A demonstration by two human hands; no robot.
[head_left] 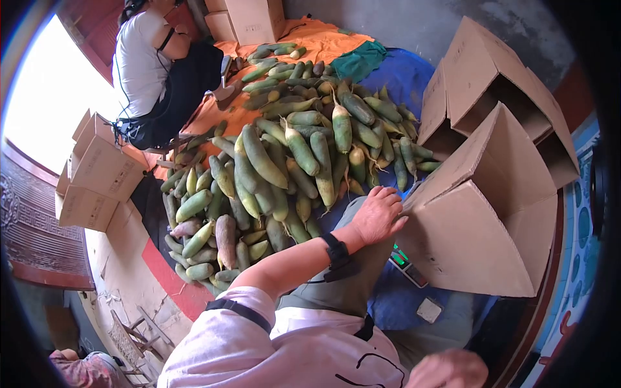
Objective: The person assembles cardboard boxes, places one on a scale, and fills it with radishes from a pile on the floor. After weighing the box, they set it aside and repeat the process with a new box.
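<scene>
My left hand rests on my bent knee, with a black band on the wrist. Its fingers lie stretched over the knee and hold nothing. Beyond it spreads a large heap of green radishes, some with pale tips and roots. Just right of this hand, an open cardboard box stands tilted, its flaps up. Below the box's near side, a scale with a lit green display shows partly. My right hand is low at the bottom edge, over my lap. It is blurred and its fingers are hard to make out.
More cardboard boxes stand at the right, at the left and at the back. Another person sits at the upper left beside the heap. An orange sheet and a blue sheet lie underneath. A small pale block lies near the scale.
</scene>
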